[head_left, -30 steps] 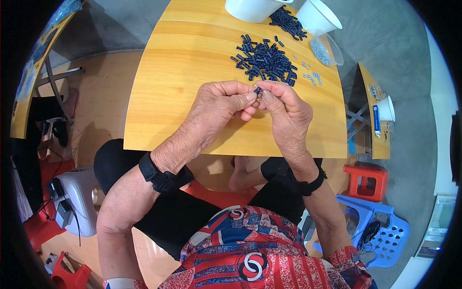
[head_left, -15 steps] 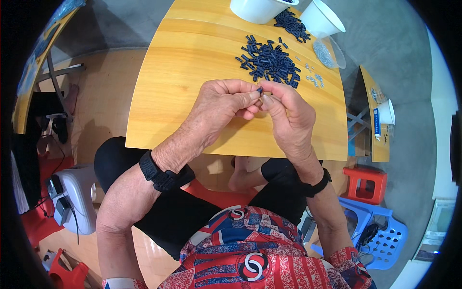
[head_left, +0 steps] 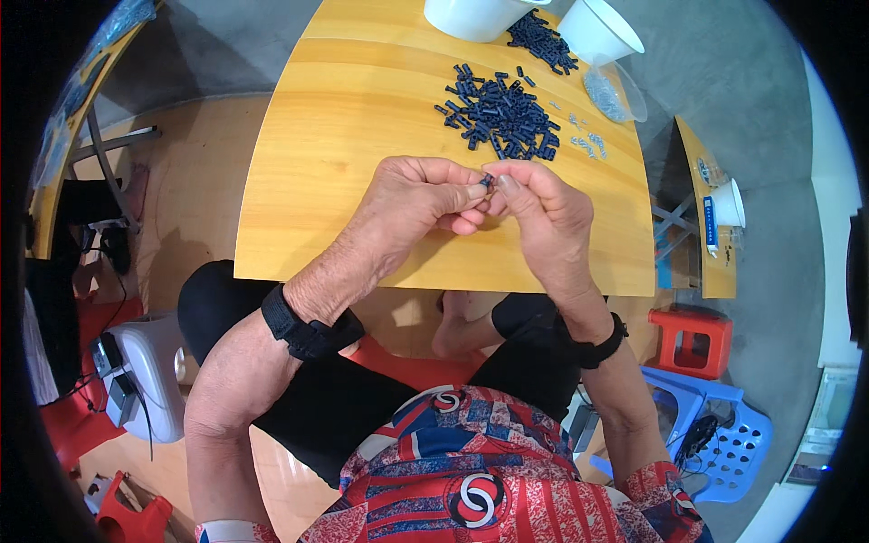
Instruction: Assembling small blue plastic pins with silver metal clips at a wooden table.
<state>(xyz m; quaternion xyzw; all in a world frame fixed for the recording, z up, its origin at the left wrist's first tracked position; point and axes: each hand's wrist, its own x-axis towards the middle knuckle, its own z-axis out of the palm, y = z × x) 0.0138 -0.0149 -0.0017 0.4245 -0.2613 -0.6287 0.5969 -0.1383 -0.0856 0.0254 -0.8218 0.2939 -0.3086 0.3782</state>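
Note:
Above the near part of the wooden table [head_left: 317, 172], my two hands meet fingertip to fingertip. My left hand [head_left: 421, 199] pinches a small dark plastic piece [head_left: 487, 180] between thumb and fingers. My right hand [head_left: 543, 208] is closed at the same piece, its thumb and forefinger pressed together; whether they hold something tiny of their own is hidden. Just beyond the hands lies a loose pile of small dark plastic pieces [head_left: 507, 113]. Several tiny silvery metal parts [head_left: 590, 145] are scattered to the right of that pile.
At the far edge stand a white tub [head_left: 471, 20] and a tilted white bucket [head_left: 601, 32], with a second dark pile [head_left: 541, 41] between them. A clear container [head_left: 611, 93] of metal parts lies at the right. A red stool [head_left: 691, 344] and blue plastic chair [head_left: 724, 443] stand right of me.
My right thumb and fingers have shifted slightly over the small piece, and its angle looks a little different. The whole view has shifted slightly. Both hands stay together.

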